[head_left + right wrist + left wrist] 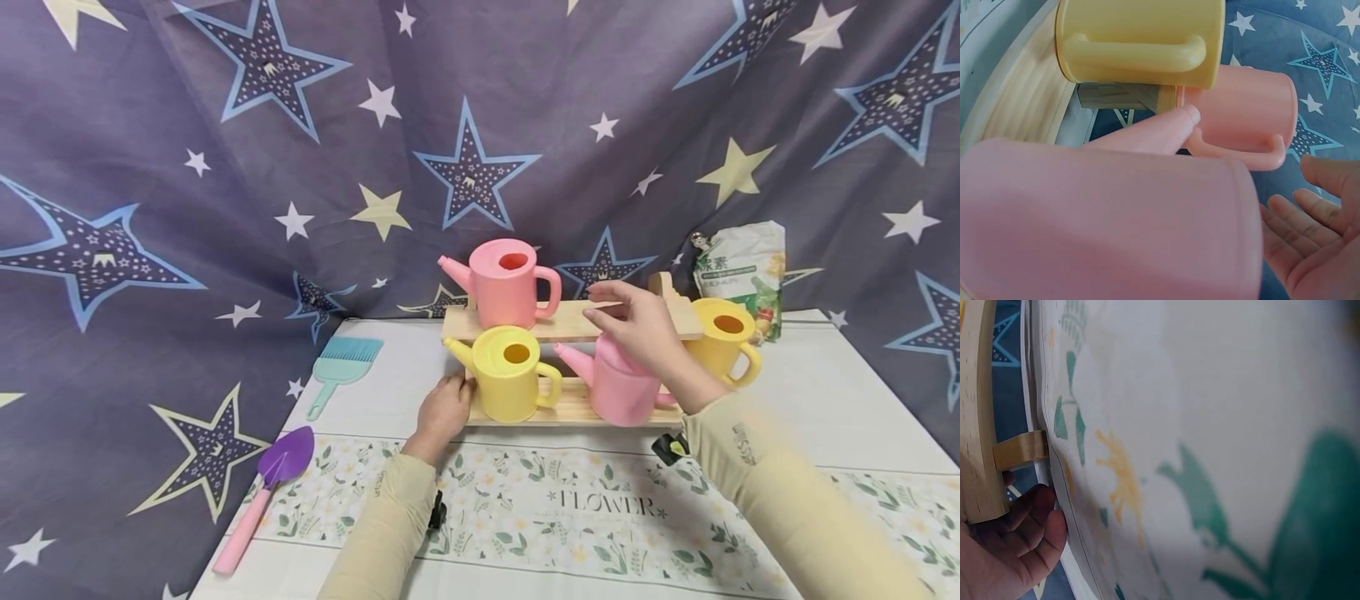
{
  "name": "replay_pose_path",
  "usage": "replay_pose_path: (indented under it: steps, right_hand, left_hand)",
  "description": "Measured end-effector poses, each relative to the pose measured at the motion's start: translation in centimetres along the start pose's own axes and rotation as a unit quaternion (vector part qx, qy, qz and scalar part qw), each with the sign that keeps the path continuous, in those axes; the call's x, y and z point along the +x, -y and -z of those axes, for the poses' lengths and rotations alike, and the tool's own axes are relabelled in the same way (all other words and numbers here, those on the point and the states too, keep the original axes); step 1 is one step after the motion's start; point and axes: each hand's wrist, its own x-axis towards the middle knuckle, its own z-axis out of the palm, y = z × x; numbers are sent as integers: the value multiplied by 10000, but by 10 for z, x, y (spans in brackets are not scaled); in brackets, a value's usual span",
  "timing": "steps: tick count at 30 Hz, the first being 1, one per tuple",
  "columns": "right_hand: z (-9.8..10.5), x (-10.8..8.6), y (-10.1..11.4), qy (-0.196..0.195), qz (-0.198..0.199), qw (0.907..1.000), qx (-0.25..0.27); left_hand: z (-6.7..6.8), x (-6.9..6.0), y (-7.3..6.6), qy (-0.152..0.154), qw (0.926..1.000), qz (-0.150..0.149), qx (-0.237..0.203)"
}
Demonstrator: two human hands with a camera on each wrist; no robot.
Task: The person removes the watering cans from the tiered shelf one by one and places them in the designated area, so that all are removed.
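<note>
My left hand [444,410] [1019,550] grips the left end of a two-tier wooden shelf [577,321] [977,412], its fingers curled round the edge. On the lower tier, a yellow watering can [502,383] [1141,31] stands beside that hand, with a pink one [624,390] [1110,219] farther right. A coral-pink can [495,287] [1244,109] is upright on the upper tier at left. Above the lower pink can, my right hand [641,329] [1319,231] holds nothing, fingers spread and relaxed.
Another yellow watering can [712,342] is at the shelf's right end, before a white-and-green bag [742,258]. To the left lie a teal brush [341,369] and a purple shovel with a pink handle [247,529]. A star-patterned cloth [525,75] hangs behind.
</note>
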Motion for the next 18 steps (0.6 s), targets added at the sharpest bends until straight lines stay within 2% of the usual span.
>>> replay_pose_path:
  steps: [12, 18]
  right_hand:
    - [-18, 14, 7, 661, -414, 9969, -90]
    - [-26, 22, 9, 777, -544, 9954, -115]
  left_hand:
    - [3, -3, -3, -22, 10000, 7, -4]
    - [1, -1, -1, -24, 10000, 10, 42]
